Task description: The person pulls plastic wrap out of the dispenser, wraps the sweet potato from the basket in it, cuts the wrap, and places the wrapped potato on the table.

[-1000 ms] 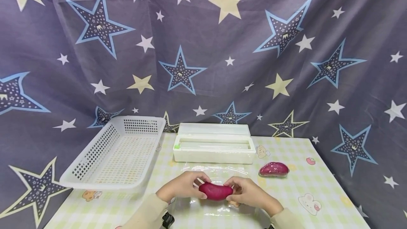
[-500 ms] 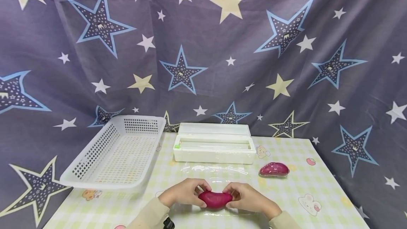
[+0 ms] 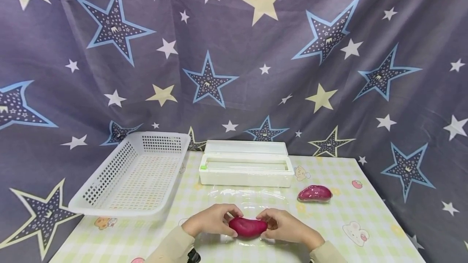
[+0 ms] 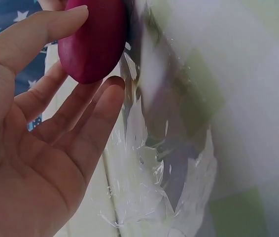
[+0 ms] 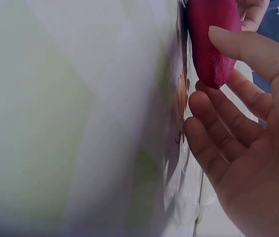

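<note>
Evidently, the left hand (image 3: 216,220) and right hand (image 3: 283,225) pinch the smooth purple sweet potato (image 3: 248,227) by its ends, sensible holds, just above or on clear film (image 3: 252,195); I can't quite tell. It looks firm, light, somewhat slippery.

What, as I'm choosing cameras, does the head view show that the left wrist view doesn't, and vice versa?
Only the head view shows the white basket and the shiny magenta piece on the right.

Only the left wrist view shows the palm of the left hand.

Both show that hand, the held magenta piece, the clear film, the checked tablecloth and the starry backdrop.
</note>
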Demonstrator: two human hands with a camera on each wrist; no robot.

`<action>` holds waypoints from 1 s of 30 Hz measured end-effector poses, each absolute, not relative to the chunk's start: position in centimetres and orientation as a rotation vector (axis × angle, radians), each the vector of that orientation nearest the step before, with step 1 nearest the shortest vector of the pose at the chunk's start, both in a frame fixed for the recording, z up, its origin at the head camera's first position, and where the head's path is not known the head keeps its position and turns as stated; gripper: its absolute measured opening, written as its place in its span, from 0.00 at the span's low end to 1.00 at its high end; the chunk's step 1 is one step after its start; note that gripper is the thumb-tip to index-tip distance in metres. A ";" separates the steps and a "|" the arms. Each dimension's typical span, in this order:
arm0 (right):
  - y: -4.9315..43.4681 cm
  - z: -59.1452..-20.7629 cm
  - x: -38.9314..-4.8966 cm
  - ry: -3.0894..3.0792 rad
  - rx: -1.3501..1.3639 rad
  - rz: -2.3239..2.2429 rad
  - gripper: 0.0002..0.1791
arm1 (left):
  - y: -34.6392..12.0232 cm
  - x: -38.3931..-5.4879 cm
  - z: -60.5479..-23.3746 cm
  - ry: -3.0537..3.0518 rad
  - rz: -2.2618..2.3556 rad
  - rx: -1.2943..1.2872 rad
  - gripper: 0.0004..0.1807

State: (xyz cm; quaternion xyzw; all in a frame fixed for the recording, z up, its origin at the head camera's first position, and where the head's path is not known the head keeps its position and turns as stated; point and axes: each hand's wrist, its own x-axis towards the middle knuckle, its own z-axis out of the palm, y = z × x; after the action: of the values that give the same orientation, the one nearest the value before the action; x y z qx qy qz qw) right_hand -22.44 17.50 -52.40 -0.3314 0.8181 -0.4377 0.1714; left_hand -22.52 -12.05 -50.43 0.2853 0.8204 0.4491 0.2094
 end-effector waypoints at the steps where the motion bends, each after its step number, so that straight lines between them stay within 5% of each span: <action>1: 17.5 -52.4 -22.4 2.325 -0.944 -1.242 0.21 | -12.1 -22.5 -50.4 2.283 1.249 0.793 0.22; 16: 19.1 -51.5 -21.9 2.426 -0.939 -1.171 0.23 | -15.0 -22.3 -49.7 2.504 1.033 0.935 0.33; 30: 21.6 -51.7 -21.1 2.473 -0.928 -1.068 0.19 | -17.4 -21.4 -50.2 2.453 1.077 0.989 0.18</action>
State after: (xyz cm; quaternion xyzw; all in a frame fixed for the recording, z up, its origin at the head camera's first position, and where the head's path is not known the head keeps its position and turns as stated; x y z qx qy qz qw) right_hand -21.12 21.64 -51.70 -0.3223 0.8586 -0.3709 0.1459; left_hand -21.41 -17.41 -50.22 0.3428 0.8503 0.3732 0.1425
